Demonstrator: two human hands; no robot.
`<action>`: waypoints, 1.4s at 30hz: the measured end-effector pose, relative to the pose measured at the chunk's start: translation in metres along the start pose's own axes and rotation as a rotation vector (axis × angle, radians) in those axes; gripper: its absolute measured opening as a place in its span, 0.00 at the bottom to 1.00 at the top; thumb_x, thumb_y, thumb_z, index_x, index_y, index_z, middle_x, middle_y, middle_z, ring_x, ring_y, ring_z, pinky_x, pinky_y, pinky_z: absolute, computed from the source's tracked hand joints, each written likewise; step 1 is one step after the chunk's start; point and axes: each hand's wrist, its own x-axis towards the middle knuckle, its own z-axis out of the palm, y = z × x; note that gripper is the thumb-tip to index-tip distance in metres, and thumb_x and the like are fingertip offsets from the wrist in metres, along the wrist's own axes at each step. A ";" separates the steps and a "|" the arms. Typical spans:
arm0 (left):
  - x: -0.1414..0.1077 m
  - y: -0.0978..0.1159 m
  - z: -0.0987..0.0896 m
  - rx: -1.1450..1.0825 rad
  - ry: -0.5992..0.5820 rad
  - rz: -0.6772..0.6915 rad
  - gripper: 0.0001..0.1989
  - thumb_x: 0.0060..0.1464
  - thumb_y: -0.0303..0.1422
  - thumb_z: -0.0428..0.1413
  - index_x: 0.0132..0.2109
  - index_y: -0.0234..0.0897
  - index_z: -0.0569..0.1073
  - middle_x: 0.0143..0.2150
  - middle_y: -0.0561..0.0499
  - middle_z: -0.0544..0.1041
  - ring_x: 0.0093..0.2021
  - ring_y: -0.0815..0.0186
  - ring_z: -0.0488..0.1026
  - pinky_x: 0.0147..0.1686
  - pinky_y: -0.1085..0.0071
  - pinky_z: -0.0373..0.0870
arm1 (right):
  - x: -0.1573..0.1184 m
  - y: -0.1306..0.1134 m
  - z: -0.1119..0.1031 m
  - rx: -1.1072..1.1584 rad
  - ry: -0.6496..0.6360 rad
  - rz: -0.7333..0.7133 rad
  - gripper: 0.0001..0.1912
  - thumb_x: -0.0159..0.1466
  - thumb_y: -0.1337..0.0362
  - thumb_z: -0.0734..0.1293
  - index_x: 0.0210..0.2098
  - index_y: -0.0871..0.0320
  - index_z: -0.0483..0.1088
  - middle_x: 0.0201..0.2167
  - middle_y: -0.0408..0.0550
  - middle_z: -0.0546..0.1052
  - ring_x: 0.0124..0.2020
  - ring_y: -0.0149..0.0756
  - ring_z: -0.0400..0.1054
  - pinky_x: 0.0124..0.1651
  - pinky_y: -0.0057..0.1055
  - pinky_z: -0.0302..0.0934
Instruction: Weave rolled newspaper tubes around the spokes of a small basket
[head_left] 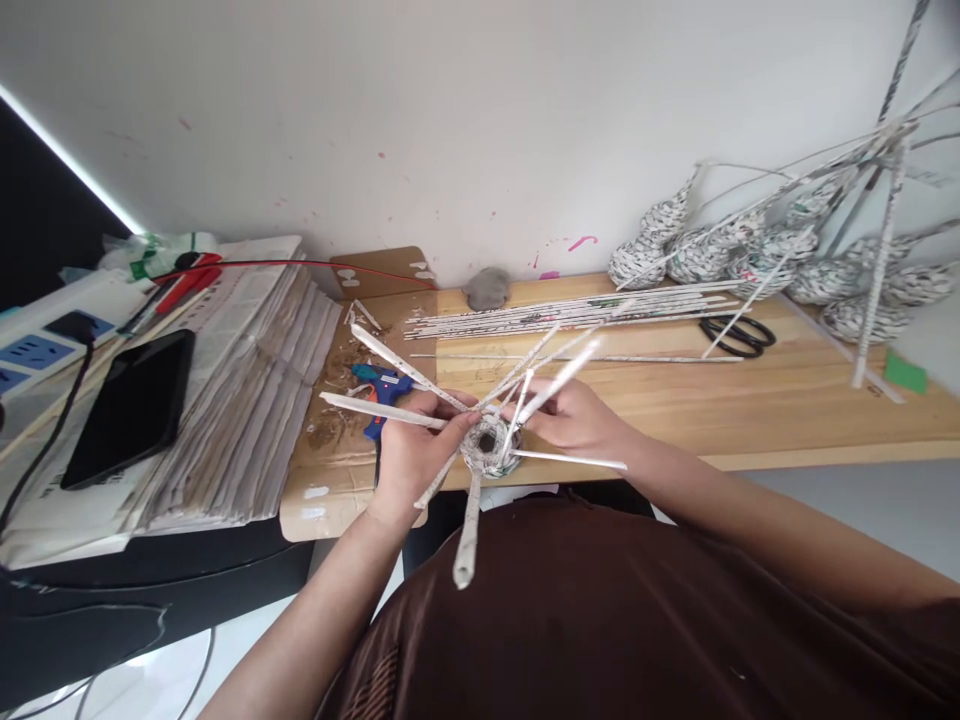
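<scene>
Between my hands is a small round woven paper piece (491, 462) with a dark hole in its middle. Several rolled paper tubes (466, 530) stick out from it in all directions. My left hand (421, 445) grips its left rim, the thumb lying on top near the hole. On the other side, my right hand (574, 418) has its fingers closed around a paper tube (559, 382) at the right edge of the weave. Its fingertips are partly hidden behind the tubes. A blue glue gun (386, 385) lies just behind my left hand.
Loose paper tubes (525, 318) lie along the back of the wooden table (810, 400), near black-handled scissors (739, 336). Woven gourd shapes (697, 245) stand at the back right. A newspaper stack (247, 400) bearing a phone (131, 408) and a power strip (45, 350) is at left.
</scene>
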 end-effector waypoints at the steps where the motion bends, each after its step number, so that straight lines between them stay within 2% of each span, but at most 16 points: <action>1: -0.001 0.001 0.000 0.017 -0.001 -0.007 0.11 0.51 0.38 0.66 0.38 0.36 0.81 0.30 0.51 0.82 0.29 0.65 0.77 0.31 0.72 0.72 | 0.002 0.005 0.005 0.209 -0.035 0.062 0.17 0.62 0.48 0.71 0.35 0.58 0.77 0.24 0.43 0.76 0.23 0.31 0.66 0.26 0.29 0.57; 4: -0.003 0.006 0.001 0.082 0.003 -0.023 0.09 0.53 0.37 0.65 0.38 0.36 0.81 0.32 0.50 0.82 0.30 0.65 0.77 0.32 0.72 0.72 | 0.006 0.014 0.018 0.551 -0.021 0.240 0.21 0.54 0.47 0.76 0.29 0.59 0.73 0.20 0.41 0.72 0.18 0.27 0.61 0.21 0.27 0.53; 6: -0.004 0.007 0.002 0.105 -0.002 -0.029 0.09 0.52 0.37 0.65 0.37 0.37 0.81 0.32 0.51 0.82 0.30 0.65 0.77 0.32 0.71 0.72 | 0.007 0.015 0.022 0.674 0.013 0.310 0.23 0.53 0.45 0.77 0.26 0.59 0.71 0.20 0.42 0.72 0.19 0.28 0.63 0.22 0.27 0.56; 9: -0.004 0.005 0.004 0.103 -0.011 -0.013 0.08 0.52 0.36 0.65 0.37 0.37 0.80 0.30 0.52 0.81 0.29 0.65 0.77 0.31 0.72 0.71 | 0.006 0.010 0.023 0.848 0.054 0.391 0.25 0.52 0.43 0.77 0.27 0.59 0.71 0.24 0.44 0.74 0.24 0.31 0.67 0.28 0.30 0.63; 12: -0.003 0.004 0.006 0.082 -0.004 0.009 0.07 0.52 0.35 0.65 0.38 0.37 0.79 0.31 0.52 0.81 0.30 0.66 0.76 0.31 0.73 0.71 | 0.004 0.003 0.020 0.958 0.090 0.403 0.23 0.49 0.47 0.79 0.28 0.58 0.70 0.25 0.43 0.74 0.26 0.32 0.67 0.30 0.31 0.65; 15: -0.002 0.006 0.006 0.096 0.004 0.007 0.06 0.51 0.34 0.64 0.36 0.37 0.79 0.30 0.53 0.81 0.29 0.66 0.76 0.31 0.73 0.71 | 0.002 -0.001 0.019 1.009 0.138 0.339 0.21 0.49 0.49 0.78 0.27 0.56 0.69 0.26 0.41 0.72 0.26 0.31 0.65 0.29 0.30 0.63; 17: -0.001 0.008 0.006 0.135 -0.013 -0.004 0.05 0.51 0.33 0.64 0.34 0.37 0.79 0.28 0.53 0.80 0.28 0.67 0.76 0.31 0.73 0.71 | 0.002 0.000 0.021 0.940 0.186 0.283 0.20 0.49 0.50 0.79 0.29 0.56 0.72 0.27 0.42 0.73 0.26 0.30 0.64 0.27 0.29 0.59; 19: -0.001 0.011 0.006 0.155 -0.025 0.002 0.04 0.51 0.33 0.64 0.34 0.37 0.80 0.29 0.52 0.81 0.29 0.66 0.77 0.32 0.72 0.72 | 0.001 0.004 0.023 0.763 0.221 0.197 0.19 0.51 0.51 0.78 0.33 0.57 0.76 0.28 0.43 0.75 0.26 0.30 0.64 0.27 0.29 0.59; 22: -0.002 0.012 0.005 0.121 -0.033 0.018 0.06 0.52 0.34 0.64 0.35 0.36 0.80 0.31 0.50 0.83 0.32 0.63 0.79 0.36 0.70 0.75 | -0.005 0.011 0.024 0.361 0.218 0.013 0.17 0.60 0.53 0.73 0.44 0.57 0.79 0.37 0.49 0.80 0.32 0.35 0.71 0.35 0.34 0.66; 24: -0.002 0.011 0.005 0.093 -0.049 0.012 0.07 0.53 0.35 0.64 0.36 0.36 0.80 0.32 0.50 0.83 0.33 0.62 0.80 0.36 0.69 0.75 | -0.011 0.013 0.021 0.062 0.212 -0.097 0.15 0.64 0.59 0.69 0.48 0.56 0.78 0.44 0.52 0.79 0.36 0.37 0.73 0.40 0.35 0.68; 27: -0.002 0.008 0.005 0.080 -0.080 0.006 0.07 0.55 0.36 0.62 0.36 0.36 0.80 0.31 0.50 0.83 0.33 0.62 0.79 0.36 0.69 0.74 | -0.017 0.012 0.014 -0.309 0.233 -0.276 0.13 0.63 0.69 0.66 0.46 0.56 0.78 0.45 0.53 0.78 0.42 0.41 0.73 0.46 0.39 0.68; 29: -0.002 0.008 0.005 0.073 -0.100 0.021 0.07 0.56 0.35 0.62 0.36 0.36 0.79 0.32 0.50 0.82 0.33 0.62 0.79 0.37 0.69 0.74 | -0.018 0.008 0.009 -0.478 0.235 -0.408 0.12 0.61 0.72 0.65 0.41 0.56 0.78 0.43 0.54 0.78 0.45 0.45 0.72 0.51 0.42 0.66; 31: -0.003 0.009 0.006 0.074 -0.102 0.036 0.06 0.56 0.34 0.61 0.35 0.36 0.79 0.32 0.50 0.82 0.34 0.62 0.79 0.37 0.68 0.73 | -0.018 0.003 0.006 -0.597 0.218 -0.470 0.10 0.59 0.74 0.66 0.37 0.57 0.77 0.40 0.53 0.79 0.45 0.47 0.70 0.51 0.44 0.64; 35: -0.005 0.014 0.008 0.105 -0.080 0.025 0.04 0.53 0.33 0.62 0.34 0.37 0.81 0.32 0.50 0.83 0.35 0.61 0.79 0.38 0.68 0.73 | -0.019 -0.005 0.005 -0.628 0.188 -0.409 0.08 0.58 0.72 0.67 0.36 0.57 0.76 0.37 0.51 0.80 0.43 0.46 0.70 0.51 0.45 0.62; 39: -0.007 0.015 0.009 0.114 -0.059 0.032 0.04 0.53 0.33 0.62 0.34 0.38 0.81 0.33 0.51 0.84 0.36 0.61 0.80 0.37 0.69 0.74 | -0.020 -0.006 0.007 -0.362 0.122 -0.213 0.09 0.61 0.73 0.64 0.37 0.57 0.75 0.36 0.49 0.79 0.35 0.37 0.73 0.41 0.33 0.65; 42: -0.007 0.013 0.009 0.114 -0.067 0.016 0.06 0.53 0.35 0.63 0.35 0.38 0.81 0.33 0.50 0.84 0.35 0.61 0.80 0.37 0.69 0.74 | -0.019 -0.001 0.009 -0.228 0.156 -0.160 0.07 0.62 0.71 0.65 0.34 0.57 0.76 0.38 0.49 0.79 0.35 0.35 0.74 0.39 0.30 0.66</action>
